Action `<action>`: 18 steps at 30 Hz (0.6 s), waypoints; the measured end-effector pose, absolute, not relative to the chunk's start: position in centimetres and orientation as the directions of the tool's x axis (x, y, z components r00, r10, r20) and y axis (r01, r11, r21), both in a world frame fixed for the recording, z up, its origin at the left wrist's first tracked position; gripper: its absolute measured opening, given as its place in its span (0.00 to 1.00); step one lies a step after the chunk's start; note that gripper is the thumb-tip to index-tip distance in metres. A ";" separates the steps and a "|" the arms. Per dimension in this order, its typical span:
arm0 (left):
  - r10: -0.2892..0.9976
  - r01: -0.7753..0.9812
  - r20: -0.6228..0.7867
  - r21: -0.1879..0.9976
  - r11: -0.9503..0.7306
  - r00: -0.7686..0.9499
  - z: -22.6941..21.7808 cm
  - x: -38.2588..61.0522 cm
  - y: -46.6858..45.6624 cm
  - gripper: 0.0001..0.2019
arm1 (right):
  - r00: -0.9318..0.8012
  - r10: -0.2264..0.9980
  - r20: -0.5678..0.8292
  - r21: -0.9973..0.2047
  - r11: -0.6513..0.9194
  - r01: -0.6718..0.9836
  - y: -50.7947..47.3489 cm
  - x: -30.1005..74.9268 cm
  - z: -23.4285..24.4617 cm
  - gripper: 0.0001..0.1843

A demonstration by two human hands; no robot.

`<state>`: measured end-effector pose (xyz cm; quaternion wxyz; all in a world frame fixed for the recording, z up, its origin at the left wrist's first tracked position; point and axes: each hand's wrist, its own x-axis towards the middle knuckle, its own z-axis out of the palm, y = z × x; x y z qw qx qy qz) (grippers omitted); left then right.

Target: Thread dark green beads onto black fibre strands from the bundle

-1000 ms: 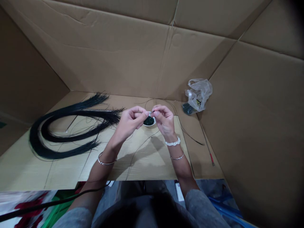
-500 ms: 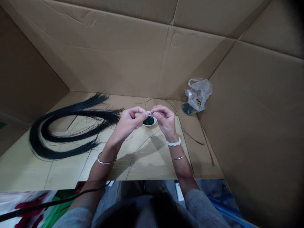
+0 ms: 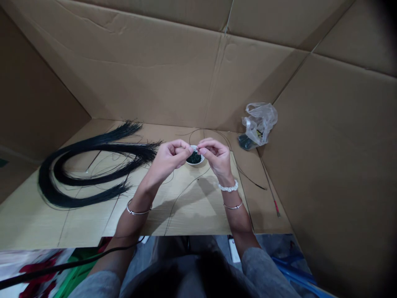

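Above the small white bowl, my left hand and my right hand face each other, fingertips a short gap apart. Each is closed in a pinch of thumb and forefinger. A thin dark strand runs between the two pinches; whether anything tiny sits on it is too small to tell. Small dark green pieces, like beads, fill the bowl, partly hidden behind my fingers. Left of my left hand lie thick bundles of long black strands, bent into curves with frayed ends.
A clear plastic bag with dark contents lies at the back right. Near the right edge rests a thin rod with a red part. Loose strands cross the board. Cardboard walls enclose the back and sides.
My right hand has shifted very slightly to the right, widening the gap between the fingertips a little. My left hand keeps its place.
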<state>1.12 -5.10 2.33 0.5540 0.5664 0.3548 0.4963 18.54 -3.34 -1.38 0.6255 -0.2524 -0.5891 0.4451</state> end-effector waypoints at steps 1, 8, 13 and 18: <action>0.952 -0.148 0.169 0.980 -0.134 0.254 2.4 1.1 -5.1 0.04 | -0.092 0.849 0.521 -0.835 0.484 -0.262 -3.4 18.5 -1.4 0.04; 0.953 -0.107 0.157 0.985 -0.133 0.260 2.6 1.0 -5.4 0.03 | -0.113 0.859 0.500 -0.858 0.474 -0.199 -3.6 18.7 -1.1 0.03; 0.957 -0.080 0.168 0.985 -0.153 0.235 2.4 1.0 -5.4 0.05 | -0.122 0.870 0.477 -0.871 0.450 -0.198 -3.6 18.8 -1.1 0.05; 0.957 -0.076 0.173 0.984 -0.160 0.234 2.4 1.1 -5.3 0.04 | -0.136 0.870 0.474 -0.871 0.442 -0.214 -3.6 18.8 -1.1 0.04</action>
